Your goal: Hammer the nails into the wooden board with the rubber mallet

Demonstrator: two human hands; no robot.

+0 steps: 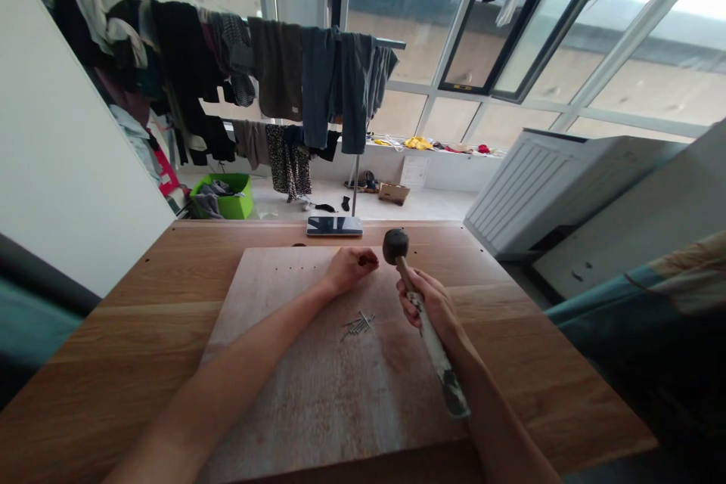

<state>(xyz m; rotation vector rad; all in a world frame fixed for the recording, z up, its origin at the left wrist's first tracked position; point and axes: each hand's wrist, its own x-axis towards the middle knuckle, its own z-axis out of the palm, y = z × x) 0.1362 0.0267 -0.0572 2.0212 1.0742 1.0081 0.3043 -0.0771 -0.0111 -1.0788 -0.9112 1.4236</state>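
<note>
Our left forearm [243,367] and right forearm [496,408], in the foreground, extend over a pale board [318,408] laid flat on the wood-grain surface [125,333]. Our right hand [429,299] has its fingers wrapped closed around the handle of a mallet [429,329], whose dark head [395,246] stands near our left hand [352,270]. The latter is low over the board's far part, fingers curled inward; we cannot tell whether they pinch anything. Between our forearms, we note a loose pile of nails [358,324] on the board; small dark marks [290,268] form a row farther left. A phone [334,225] lies at the surface's far edge, before hanging laundry [277,72].
</note>
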